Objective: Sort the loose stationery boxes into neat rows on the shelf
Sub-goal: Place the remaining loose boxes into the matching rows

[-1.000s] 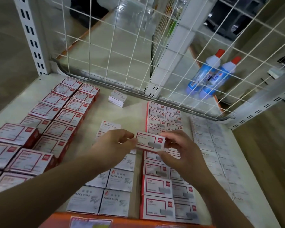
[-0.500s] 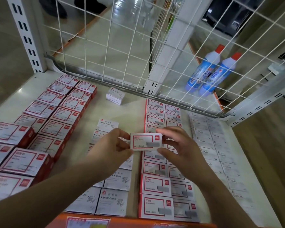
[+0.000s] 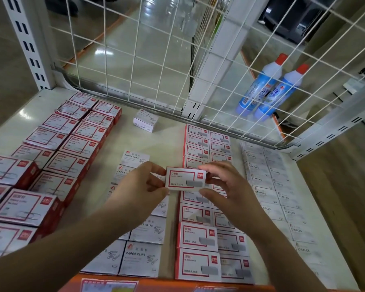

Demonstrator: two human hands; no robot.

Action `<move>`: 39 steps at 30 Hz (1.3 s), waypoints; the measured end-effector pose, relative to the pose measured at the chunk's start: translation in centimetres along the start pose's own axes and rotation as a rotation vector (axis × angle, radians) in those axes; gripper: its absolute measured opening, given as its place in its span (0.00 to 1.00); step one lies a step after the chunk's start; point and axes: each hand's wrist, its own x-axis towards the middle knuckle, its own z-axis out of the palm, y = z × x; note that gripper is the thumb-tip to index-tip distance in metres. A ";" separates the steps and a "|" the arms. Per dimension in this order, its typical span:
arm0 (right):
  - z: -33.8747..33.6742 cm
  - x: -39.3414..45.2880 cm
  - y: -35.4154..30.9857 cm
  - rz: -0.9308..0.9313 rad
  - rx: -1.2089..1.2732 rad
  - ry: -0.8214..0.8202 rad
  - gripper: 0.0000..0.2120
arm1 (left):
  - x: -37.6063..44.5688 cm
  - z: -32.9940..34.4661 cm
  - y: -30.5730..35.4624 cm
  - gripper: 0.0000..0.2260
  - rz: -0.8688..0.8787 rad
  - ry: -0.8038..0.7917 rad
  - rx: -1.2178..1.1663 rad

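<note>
Gripping staple box [image 3: 185, 178] between both hands [image 3: 139, 184], fingertips [image 3: 204, 167] pinching its ends.

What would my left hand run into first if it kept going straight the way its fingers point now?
The left hand points rightward, and its fingers already grip the red-bordered staple box. Past that box, the right hand holds the other end. Depth is hard to judge from this view.
</note>
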 end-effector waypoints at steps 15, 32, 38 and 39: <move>-1.9 -3.8 1.7 0.175 0.201 0.032 0.21 | -1.2 2.7 0.6 0.15 0.124 -0.031 0.248; -3.3 -9.6 5.1 0.388 0.079 0.043 0.13 | -3.3 7.4 1.1 0.19 0.688 -0.254 1.001; -3.3 -9.3 5.6 0.389 0.025 -0.009 0.14 | -3.2 7.4 0.5 0.12 0.715 -0.318 0.920; -3.4 -9.2 5.6 0.385 0.005 -0.015 0.14 | -3.1 7.5 0.3 0.13 0.694 -0.328 0.924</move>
